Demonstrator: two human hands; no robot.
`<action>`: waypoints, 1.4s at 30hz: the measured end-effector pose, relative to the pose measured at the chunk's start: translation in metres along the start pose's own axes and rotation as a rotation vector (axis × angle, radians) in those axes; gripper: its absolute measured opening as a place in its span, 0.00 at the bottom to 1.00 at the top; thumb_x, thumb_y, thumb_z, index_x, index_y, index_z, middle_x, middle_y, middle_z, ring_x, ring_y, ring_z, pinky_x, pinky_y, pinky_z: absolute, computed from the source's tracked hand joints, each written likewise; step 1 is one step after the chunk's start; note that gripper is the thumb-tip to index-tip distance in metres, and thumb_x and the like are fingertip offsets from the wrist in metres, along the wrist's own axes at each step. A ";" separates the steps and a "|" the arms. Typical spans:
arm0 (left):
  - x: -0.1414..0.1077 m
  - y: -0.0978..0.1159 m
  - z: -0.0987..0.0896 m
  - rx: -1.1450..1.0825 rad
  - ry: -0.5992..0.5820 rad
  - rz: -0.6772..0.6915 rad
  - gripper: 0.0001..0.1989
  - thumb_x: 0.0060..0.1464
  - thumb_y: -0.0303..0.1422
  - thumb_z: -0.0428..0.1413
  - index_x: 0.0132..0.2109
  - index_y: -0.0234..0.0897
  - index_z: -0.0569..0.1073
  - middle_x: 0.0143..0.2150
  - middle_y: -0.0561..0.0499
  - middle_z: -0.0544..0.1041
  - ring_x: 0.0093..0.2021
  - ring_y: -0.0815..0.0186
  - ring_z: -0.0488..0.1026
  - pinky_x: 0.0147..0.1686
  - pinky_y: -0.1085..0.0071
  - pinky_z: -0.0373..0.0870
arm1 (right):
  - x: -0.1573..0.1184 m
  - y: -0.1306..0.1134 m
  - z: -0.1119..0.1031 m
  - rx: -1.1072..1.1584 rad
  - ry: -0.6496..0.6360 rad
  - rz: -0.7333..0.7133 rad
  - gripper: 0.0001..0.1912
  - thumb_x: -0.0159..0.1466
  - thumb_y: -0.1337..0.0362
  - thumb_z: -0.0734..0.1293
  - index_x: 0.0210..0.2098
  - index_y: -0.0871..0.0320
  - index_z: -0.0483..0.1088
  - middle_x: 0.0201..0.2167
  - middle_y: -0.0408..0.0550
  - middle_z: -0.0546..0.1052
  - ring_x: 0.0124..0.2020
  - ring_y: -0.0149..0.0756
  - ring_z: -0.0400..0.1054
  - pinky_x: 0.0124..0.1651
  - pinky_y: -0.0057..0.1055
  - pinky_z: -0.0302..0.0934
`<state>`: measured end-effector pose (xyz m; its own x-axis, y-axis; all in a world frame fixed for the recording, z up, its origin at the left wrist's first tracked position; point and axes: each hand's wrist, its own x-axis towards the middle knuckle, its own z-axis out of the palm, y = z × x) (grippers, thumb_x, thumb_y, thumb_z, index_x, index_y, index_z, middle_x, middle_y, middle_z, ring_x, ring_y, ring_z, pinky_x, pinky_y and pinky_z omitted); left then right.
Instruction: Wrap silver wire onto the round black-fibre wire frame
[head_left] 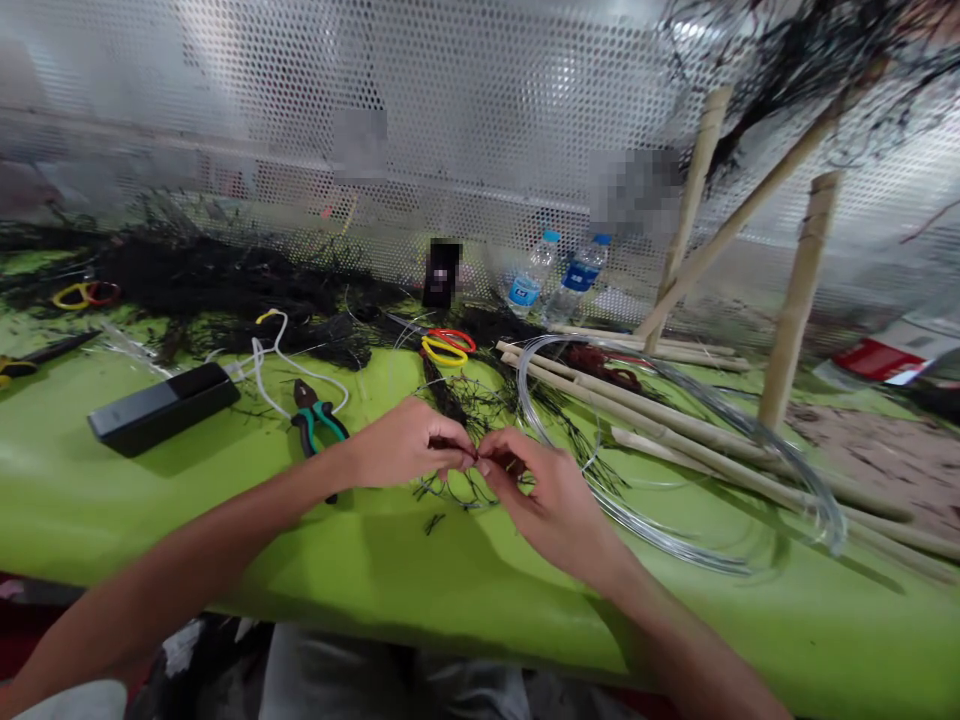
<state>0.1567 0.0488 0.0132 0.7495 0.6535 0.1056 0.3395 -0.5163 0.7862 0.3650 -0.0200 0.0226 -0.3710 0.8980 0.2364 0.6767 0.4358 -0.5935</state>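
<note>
My left hand [409,443] and my right hand [551,495] meet above the green table, fingertips almost touching. Both are closed in a pinch on a thin dark strand, mostly hidden by the fingers. Just below and behind them lies a loose bunch of black branching strands [480,405], with a thin wire loop partly visible. Pliers with green and black handles [319,420] rest by my left wrist, partly behind the forearm. A coil of clear wire [660,535] lies right of my right hand. Scissors with red and yellow handles [448,346] are beyond the hands.
A black power bank [165,405] with a white cable [259,370] lies left. Bamboo sticks [652,420] cross the right side, near an upright bamboo post [799,300]. Two water bottles [529,280] stand against the perforated metal panel [480,120]. Black fibre heaps [202,285] line the back.
</note>
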 end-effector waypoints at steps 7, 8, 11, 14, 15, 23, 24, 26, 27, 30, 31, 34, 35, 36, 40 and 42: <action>-0.002 0.004 0.003 0.076 0.059 0.000 0.11 0.63 0.35 0.57 0.39 0.33 0.82 0.24 0.54 0.75 0.23 0.73 0.60 0.26 0.76 0.54 | -0.003 0.003 0.005 0.078 0.189 -0.005 0.08 0.70 0.66 0.66 0.42 0.57 0.78 0.40 0.49 0.82 0.40 0.39 0.76 0.44 0.34 0.67; -0.002 0.004 0.003 0.076 0.066 -0.007 0.12 0.63 0.36 0.57 0.39 0.33 0.82 0.24 0.54 0.75 0.22 0.73 0.60 0.25 0.76 0.54 | -0.004 0.004 0.007 0.076 0.217 -0.018 0.08 0.70 0.65 0.66 0.42 0.56 0.79 0.41 0.49 0.83 0.41 0.40 0.76 0.44 0.35 0.68; -0.003 0.005 0.002 0.078 0.068 -0.017 0.13 0.63 0.37 0.57 0.38 0.33 0.81 0.22 0.55 0.75 0.21 0.74 0.62 0.24 0.76 0.55 | -0.005 0.007 0.010 0.051 0.280 -0.072 0.09 0.69 0.65 0.67 0.43 0.55 0.81 0.40 0.48 0.83 0.40 0.39 0.78 0.44 0.35 0.70; -0.003 0.006 0.001 0.103 0.080 0.002 0.11 0.63 0.35 0.56 0.39 0.34 0.82 0.24 0.55 0.77 0.21 0.73 0.64 0.25 0.76 0.56 | -0.004 0.009 0.008 0.020 0.304 -0.079 0.09 0.68 0.67 0.68 0.45 0.56 0.80 0.42 0.47 0.84 0.39 0.38 0.79 0.44 0.33 0.72; -0.003 0.007 0.001 0.115 0.092 0.009 0.10 0.63 0.34 0.57 0.39 0.34 0.82 0.25 0.54 0.77 0.22 0.73 0.65 0.26 0.76 0.57 | -0.003 0.009 0.007 0.017 0.295 -0.071 0.09 0.67 0.67 0.68 0.45 0.56 0.80 0.42 0.47 0.84 0.40 0.38 0.80 0.45 0.33 0.72; -0.007 0.012 0.003 0.169 0.196 0.042 0.12 0.65 0.35 0.56 0.43 0.36 0.82 0.36 0.51 0.83 0.32 0.67 0.73 0.32 0.73 0.60 | -0.003 0.006 0.009 -0.076 0.324 -0.026 0.09 0.65 0.65 0.70 0.44 0.56 0.78 0.39 0.46 0.84 0.37 0.40 0.78 0.42 0.35 0.69; -0.007 0.012 0.003 0.169 0.203 0.046 0.12 0.65 0.36 0.56 0.43 0.36 0.82 0.36 0.51 0.83 0.32 0.67 0.74 0.33 0.73 0.61 | -0.004 0.006 0.011 -0.098 0.335 -0.029 0.06 0.65 0.65 0.70 0.41 0.56 0.78 0.37 0.46 0.83 0.36 0.41 0.77 0.41 0.36 0.67; -0.008 0.011 0.003 0.163 0.215 0.051 0.12 0.64 0.37 0.56 0.43 0.36 0.82 0.37 0.51 0.84 0.33 0.67 0.75 0.33 0.74 0.61 | -0.005 0.005 0.015 -0.115 0.336 -0.035 0.05 0.66 0.64 0.69 0.35 0.56 0.78 0.33 0.46 0.82 0.34 0.42 0.75 0.39 0.36 0.64; -0.008 0.011 0.003 0.157 0.219 0.052 0.12 0.64 0.37 0.57 0.43 0.36 0.82 0.36 0.51 0.84 0.33 0.67 0.75 0.33 0.74 0.62 | -0.005 0.005 0.016 -0.114 0.333 -0.036 0.06 0.66 0.65 0.68 0.34 0.56 0.78 0.32 0.46 0.82 0.34 0.42 0.74 0.39 0.36 0.64; -0.008 0.012 0.002 0.137 0.229 0.050 0.12 0.63 0.38 0.58 0.43 0.35 0.83 0.34 0.51 0.84 0.30 0.68 0.74 0.31 0.74 0.61 | -0.004 0.004 0.018 -0.089 0.319 -0.028 0.06 0.66 0.65 0.68 0.35 0.56 0.78 0.33 0.46 0.82 0.35 0.41 0.74 0.40 0.36 0.63; -0.009 0.012 0.002 0.131 0.231 0.049 0.12 0.63 0.38 0.58 0.43 0.35 0.83 0.33 0.52 0.84 0.29 0.69 0.74 0.30 0.75 0.61 | -0.004 0.004 0.018 -0.076 0.313 -0.023 0.06 0.66 0.66 0.68 0.35 0.56 0.78 0.34 0.46 0.82 0.36 0.41 0.74 0.41 0.36 0.63; -0.010 0.015 0.001 0.114 0.225 0.046 0.12 0.63 0.38 0.59 0.42 0.35 0.83 0.32 0.53 0.83 0.28 0.70 0.73 0.29 0.75 0.60 | -0.004 0.003 0.016 -0.026 0.281 0.001 0.06 0.66 0.66 0.68 0.36 0.56 0.78 0.35 0.45 0.82 0.36 0.40 0.75 0.42 0.35 0.63; -0.011 0.016 0.000 0.111 0.220 0.045 0.12 0.63 0.38 0.59 0.41 0.36 0.83 0.31 0.53 0.83 0.28 0.70 0.73 0.29 0.75 0.60 | -0.004 0.003 0.016 -0.005 0.262 0.011 0.06 0.66 0.66 0.68 0.36 0.56 0.78 0.35 0.44 0.82 0.36 0.39 0.75 0.41 0.34 0.64; -0.011 0.016 0.000 0.109 0.213 0.045 0.11 0.63 0.37 0.59 0.41 0.36 0.84 0.31 0.53 0.83 0.28 0.70 0.73 0.29 0.75 0.60 | -0.003 0.003 0.015 0.019 0.238 0.021 0.06 0.66 0.66 0.68 0.36 0.55 0.78 0.35 0.44 0.82 0.35 0.38 0.75 0.41 0.33 0.64; -0.012 0.018 0.000 0.121 0.180 0.046 0.10 0.62 0.35 0.59 0.41 0.37 0.84 0.32 0.53 0.83 0.29 0.70 0.73 0.30 0.75 0.61 | -0.003 0.005 0.015 0.111 0.136 0.055 0.06 0.67 0.64 0.68 0.36 0.55 0.78 0.32 0.41 0.82 0.32 0.34 0.74 0.37 0.29 0.64; -0.011 0.018 -0.001 0.131 0.163 0.048 0.09 0.62 0.35 0.59 0.41 0.37 0.84 0.33 0.53 0.84 0.29 0.70 0.73 0.30 0.75 0.61 | -0.001 0.006 0.014 0.150 0.111 0.064 0.06 0.67 0.63 0.68 0.37 0.55 0.79 0.32 0.41 0.82 0.32 0.33 0.74 0.37 0.28 0.65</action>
<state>0.1538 0.0325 0.0263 0.6679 0.7023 0.2464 0.3850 -0.6093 0.6932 0.3603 -0.0197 0.0078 -0.2523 0.9285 0.2725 0.5911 0.3709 -0.7163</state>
